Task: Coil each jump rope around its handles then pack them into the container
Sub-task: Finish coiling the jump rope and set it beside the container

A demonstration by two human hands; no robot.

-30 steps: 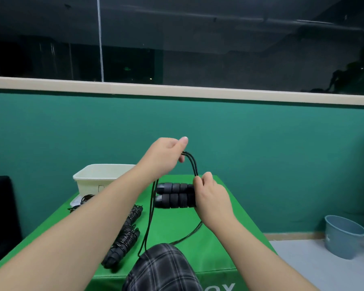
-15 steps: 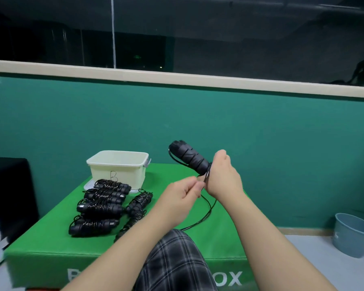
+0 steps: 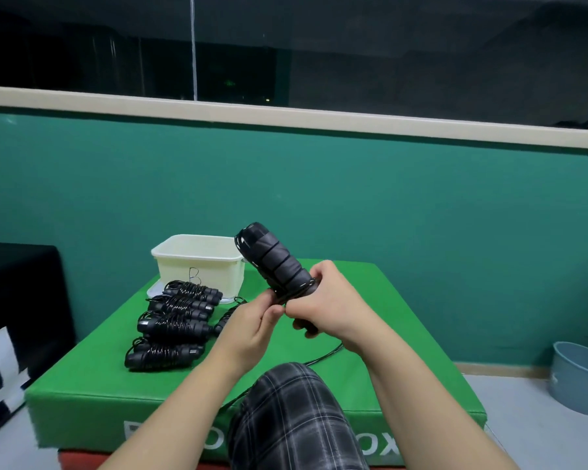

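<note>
Facing a teal wall (image 3: 421, 205) under a dark window, we sit before a green padded box (image 3: 370, 378) that serves as our tabletop, one plaid-clad knee (image 3: 286, 418) raised at 6 o'clock. At 3 o'clock from the box a blue bucket (image 3: 577, 378) stands on the floor; at 9 o'clock sits a black box (image 3: 21, 300) with white markings. Toward the tabletop's 11 o'clock corner stands the cream container (image 3: 201, 269), its mouth up; what lies inside we cannot tell. Just in front of it, at its 6 o'clock, four coiled jump ropes (image 3: 174, 325) lie in a row on the green surface, each bundle wound with its own cord, and part of a fifth shows behind our left wrist. Above the tabletop's middle, our right hand (image 3: 333, 305) grips the lower end of a pair of black handles (image 3: 272, 262), which tilt up toward 11 o'clock. Our left hand (image 3: 252, 325) pinches the thin cord (image 3: 323, 356) right against the handles' base, touching the right hand. The loose cord trails from under the right wrist down toward the knee.
</note>
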